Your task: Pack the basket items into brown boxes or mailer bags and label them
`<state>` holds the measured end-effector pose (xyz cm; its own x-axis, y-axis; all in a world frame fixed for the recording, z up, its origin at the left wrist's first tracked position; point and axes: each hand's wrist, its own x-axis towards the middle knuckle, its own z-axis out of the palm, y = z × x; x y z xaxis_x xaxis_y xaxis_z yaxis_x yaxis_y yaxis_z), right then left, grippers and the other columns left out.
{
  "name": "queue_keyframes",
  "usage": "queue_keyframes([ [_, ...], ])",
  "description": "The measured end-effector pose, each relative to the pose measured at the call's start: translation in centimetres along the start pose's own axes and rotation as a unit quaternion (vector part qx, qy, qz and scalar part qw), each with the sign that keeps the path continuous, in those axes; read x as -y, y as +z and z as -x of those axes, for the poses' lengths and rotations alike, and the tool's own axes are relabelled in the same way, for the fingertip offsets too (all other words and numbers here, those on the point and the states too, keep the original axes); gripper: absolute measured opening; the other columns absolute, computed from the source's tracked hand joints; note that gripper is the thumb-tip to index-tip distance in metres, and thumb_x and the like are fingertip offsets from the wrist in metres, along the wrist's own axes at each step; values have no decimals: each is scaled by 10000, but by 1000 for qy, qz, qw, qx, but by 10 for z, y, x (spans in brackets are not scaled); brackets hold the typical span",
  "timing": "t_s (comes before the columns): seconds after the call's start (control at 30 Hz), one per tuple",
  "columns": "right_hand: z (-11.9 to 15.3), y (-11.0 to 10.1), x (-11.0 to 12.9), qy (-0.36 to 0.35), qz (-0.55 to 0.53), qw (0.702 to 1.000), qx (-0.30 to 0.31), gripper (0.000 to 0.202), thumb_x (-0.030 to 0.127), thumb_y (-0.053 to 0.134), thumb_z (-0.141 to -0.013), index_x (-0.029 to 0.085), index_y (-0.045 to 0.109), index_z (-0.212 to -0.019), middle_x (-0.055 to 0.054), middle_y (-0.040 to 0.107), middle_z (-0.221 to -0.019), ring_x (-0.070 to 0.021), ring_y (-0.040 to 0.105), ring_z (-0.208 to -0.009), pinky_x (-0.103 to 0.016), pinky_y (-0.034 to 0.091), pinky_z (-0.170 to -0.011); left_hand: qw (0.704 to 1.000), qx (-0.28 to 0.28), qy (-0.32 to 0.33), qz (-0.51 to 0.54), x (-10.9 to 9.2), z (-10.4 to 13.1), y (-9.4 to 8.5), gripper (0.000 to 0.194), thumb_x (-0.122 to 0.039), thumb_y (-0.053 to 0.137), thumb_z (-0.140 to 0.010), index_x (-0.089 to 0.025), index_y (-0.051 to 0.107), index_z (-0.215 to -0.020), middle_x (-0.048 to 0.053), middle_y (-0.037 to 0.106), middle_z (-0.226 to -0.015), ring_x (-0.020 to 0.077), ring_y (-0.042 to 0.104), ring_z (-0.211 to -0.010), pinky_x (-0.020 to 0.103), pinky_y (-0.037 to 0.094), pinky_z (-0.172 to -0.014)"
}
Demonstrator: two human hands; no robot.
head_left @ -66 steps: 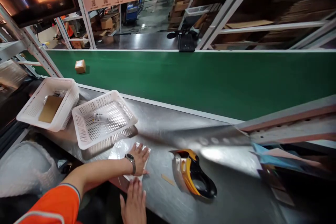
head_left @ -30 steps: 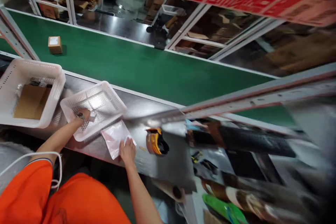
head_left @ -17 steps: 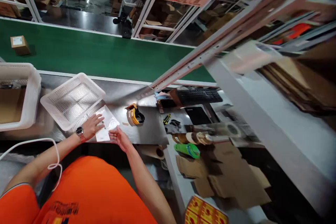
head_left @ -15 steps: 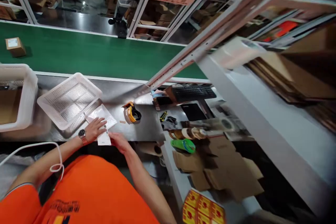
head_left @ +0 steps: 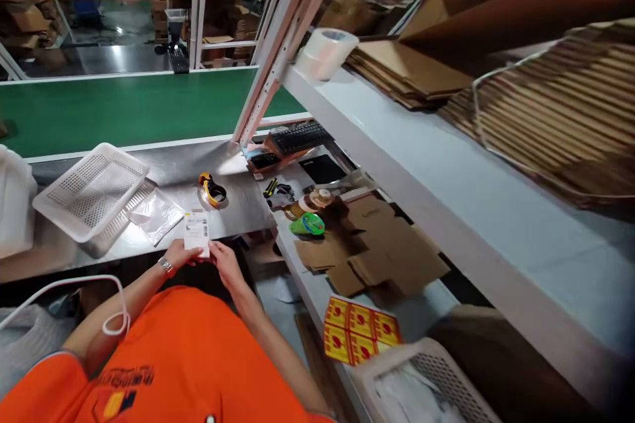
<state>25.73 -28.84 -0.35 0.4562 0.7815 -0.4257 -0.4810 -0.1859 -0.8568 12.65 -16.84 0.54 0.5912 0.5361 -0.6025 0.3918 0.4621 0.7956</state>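
Note:
A white printed label sheet (head_left: 196,232) is held upright in front of my body, over the steel table's front edge. My left hand (head_left: 181,254) pinches its lower left corner, and my right hand (head_left: 224,259) grips the lower right. Left of the sheet, a clear plastic bag (head_left: 157,214) lies flat on the steel table (head_left: 243,201), touching a white perforated basket (head_left: 92,193). Behind the sheet sits a yellow and black tape dispenser (head_left: 212,190).
A green conveyor (head_left: 139,106) runs behind the table. To the right are a keyboard (head_left: 297,137), a green tape roll (head_left: 307,225), flattened cardboard (head_left: 391,251), yellow-red stickers (head_left: 360,329) and a white shelf (head_left: 421,165) holding a clear tape roll (head_left: 327,53).
The view has swung right. My left hand has left the plastic bag and now holds the white sheet with my right hand. The sheet is raised off the table.

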Motion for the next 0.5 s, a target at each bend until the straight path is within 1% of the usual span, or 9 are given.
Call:
queue_keyframes([
  [0.07,12,-15,-1,16,-31,999,18,601,742,912,-699,194,834,-933,-69,837,-910,-236,775,-875,-339,591,-789,998,-62,10,27,0,5,19,414,-319,1006,-706,-81,842,-1002,174,862,-980,284,832,-824,294,637,-611],
  [0.13,22,-32,-2,25,-50,998,31,578,693,936,-708,191,848,-980,-93,852,-987,-241,791,-949,-334,597,-808,994,-95,18,42,1,8,35,395,-290,1004,-711,-82,845,-1007,169,866,-1004,284,834,-846,293,650,-619],
  [0.3,39,-64,-4,37,-69,997,23,503,606,984,-687,190,845,-933,-103,863,-992,-244,805,-952,-350,618,-825,990,-129,33,39,11,15,67,282,-200,979,-739,-81,848,-958,163,864,-981,264,819,-775,310,664,-595],
  [0.4,46,-75,-6,41,-65,997,24,483,587,978,-703,185,844,-933,-111,867,-983,-257,817,-957,-349,624,-806,989,-138,35,45,17,22,81,260,-173,982,-734,-84,850,-940,161,866,-981,267,820,-777,318,673,-591],
  [0.5,52,-84,-8,43,-59,997,25,497,596,982,-690,181,849,-929,-113,869,-960,-261,823,-951,-344,624,-787,988,-141,28,54,19,29,91,243,-162,980,-737,-86,846,-924,153,868,-956,262,818,-775,300,666,-574],
])
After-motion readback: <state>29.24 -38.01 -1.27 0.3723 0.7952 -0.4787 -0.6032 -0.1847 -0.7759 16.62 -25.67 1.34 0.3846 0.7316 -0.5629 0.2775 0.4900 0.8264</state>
